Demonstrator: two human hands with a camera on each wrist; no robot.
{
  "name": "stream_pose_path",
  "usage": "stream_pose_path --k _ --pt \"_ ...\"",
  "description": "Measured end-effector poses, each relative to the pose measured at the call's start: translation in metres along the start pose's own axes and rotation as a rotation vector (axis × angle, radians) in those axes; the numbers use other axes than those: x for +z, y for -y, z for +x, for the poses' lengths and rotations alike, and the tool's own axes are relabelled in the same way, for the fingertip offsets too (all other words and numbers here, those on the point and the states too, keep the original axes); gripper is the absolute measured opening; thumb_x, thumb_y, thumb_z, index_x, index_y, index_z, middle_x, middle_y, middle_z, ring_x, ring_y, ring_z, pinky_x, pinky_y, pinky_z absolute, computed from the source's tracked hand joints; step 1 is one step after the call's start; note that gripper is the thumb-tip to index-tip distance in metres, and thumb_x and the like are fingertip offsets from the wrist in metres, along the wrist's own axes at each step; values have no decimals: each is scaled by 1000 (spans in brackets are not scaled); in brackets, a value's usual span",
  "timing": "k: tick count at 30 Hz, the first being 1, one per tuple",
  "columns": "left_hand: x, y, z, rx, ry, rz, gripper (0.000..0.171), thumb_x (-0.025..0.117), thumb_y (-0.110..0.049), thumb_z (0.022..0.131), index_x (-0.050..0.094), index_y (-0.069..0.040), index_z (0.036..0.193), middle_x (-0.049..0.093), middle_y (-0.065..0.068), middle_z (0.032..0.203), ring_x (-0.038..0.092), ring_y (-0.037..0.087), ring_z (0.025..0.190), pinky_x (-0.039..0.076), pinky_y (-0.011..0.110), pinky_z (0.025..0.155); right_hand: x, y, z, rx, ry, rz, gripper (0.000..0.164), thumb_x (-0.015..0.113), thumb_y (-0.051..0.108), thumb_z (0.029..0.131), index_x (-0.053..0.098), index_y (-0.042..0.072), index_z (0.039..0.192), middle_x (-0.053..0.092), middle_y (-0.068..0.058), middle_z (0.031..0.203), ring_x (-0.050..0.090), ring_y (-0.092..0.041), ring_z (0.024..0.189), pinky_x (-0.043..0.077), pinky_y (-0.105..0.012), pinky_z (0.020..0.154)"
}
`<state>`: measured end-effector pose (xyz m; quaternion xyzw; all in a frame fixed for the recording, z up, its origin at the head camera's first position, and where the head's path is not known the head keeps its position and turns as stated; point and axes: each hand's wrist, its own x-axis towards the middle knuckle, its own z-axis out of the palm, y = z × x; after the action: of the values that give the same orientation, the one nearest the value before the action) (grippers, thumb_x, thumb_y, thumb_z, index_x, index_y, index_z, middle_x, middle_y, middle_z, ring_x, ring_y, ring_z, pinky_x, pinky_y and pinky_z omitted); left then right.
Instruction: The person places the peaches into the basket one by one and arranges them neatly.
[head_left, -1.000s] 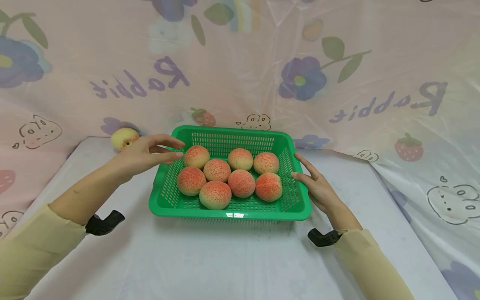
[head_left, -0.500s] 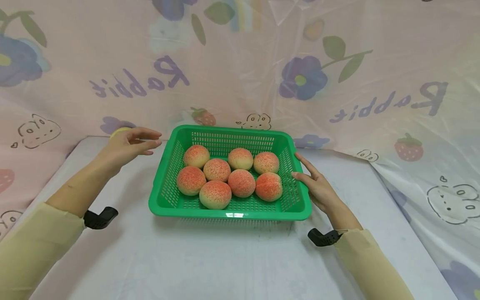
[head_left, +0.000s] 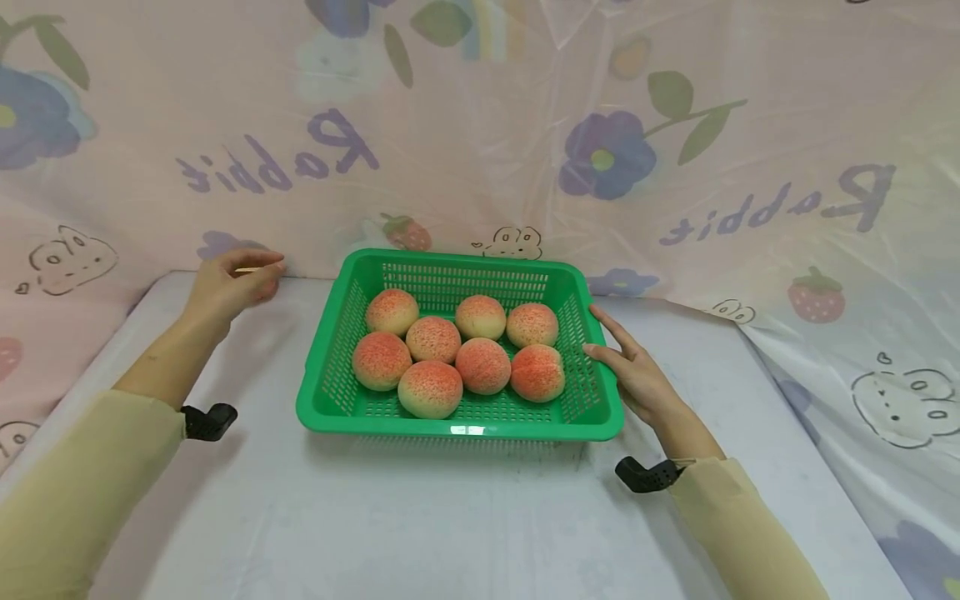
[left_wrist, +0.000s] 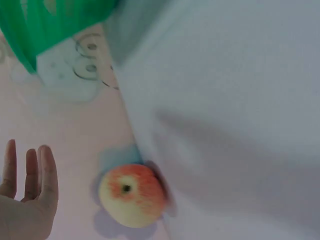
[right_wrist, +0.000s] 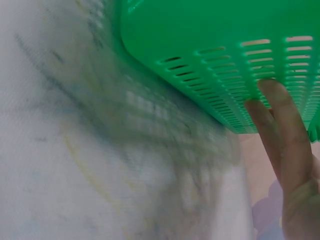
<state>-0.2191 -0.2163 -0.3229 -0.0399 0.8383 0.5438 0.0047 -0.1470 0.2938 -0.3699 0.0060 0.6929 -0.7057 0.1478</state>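
Note:
A green plastic basket (head_left: 465, 429) with slotted walls stands mid-table, holding several red-and-yellow peaches (head_left: 430, 389). My right hand (head_left: 637, 379) grips its right side, thumb over the rim; in the right wrist view, the fingers (right_wrist: 292, 145) lie against the outer wall. Far left, my left hand (head_left: 225, 287) is at a single peach (head_left: 267, 292), covering most of it in the head view. The left wrist view shows this peach (left_wrist: 137, 200) at the table's back edge, dark stem hollow visible, and the left hand's fingers (left_wrist: 48, 175) extended, apart from it.
A white cloth covers the table (head_left: 450, 517). Behind it hangs a pale pink printed curtain (head_left: 480, 167) with flowers and rabbits, close to the back edge. Black wrist cameras (head_left: 210, 422) sit at both sleeve cuffs.
My left hand has moved left, away from the basket's left rim, to the lone peach. My right hand and the basket with its peaches stay in place.

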Motion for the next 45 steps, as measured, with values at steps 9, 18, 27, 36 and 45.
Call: stream_pose_path --k 9,18,27,36,45 --pt "-9 20 21 -81 -184 -1 23 59 -51 90 60 -34 105 46 -24 101 44 -1 93 40 13 76 0 -1 -1 -4 12 -2 67 55 21 99 19 41 152 60 -6 112 69 -15 84 57 -32 72" --pt "3 34 42 -108 -252 -30 61 54 -47 94 44 -12 143 17 11 159 14 29 145 18 47 117 -10 3 -11 -3 -7 -27 67 54 22 99 19 41 152 56 -4 119 69 -14 81 57 -29 69" --pt "-9 41 45 -142 -246 -49 61 53 -44 95 38 -16 147 9 10 161 7 30 147 15 45 118 -6 0 -5 -23 31 7 67 53 19 100 17 40 152 59 -3 117 69 -15 88 57 -33 74" --pt "-9 54 60 -245 -192 -53 81 48 -50 95 4 -18 156 -2 13 161 2 33 147 13 46 119 -2 -1 -2 -20 25 -31 67 53 21 100 16 40 153 46 -13 136 65 -14 96 56 -30 77" --pt "-7 57 67 -368 -277 -116 71 53 -43 93 24 -18 153 15 8 159 20 24 143 27 34 115 -2 -1 -1 -14 19 -19 66 53 20 100 18 41 152 50 -5 123 67 -13 89 56 -30 74"
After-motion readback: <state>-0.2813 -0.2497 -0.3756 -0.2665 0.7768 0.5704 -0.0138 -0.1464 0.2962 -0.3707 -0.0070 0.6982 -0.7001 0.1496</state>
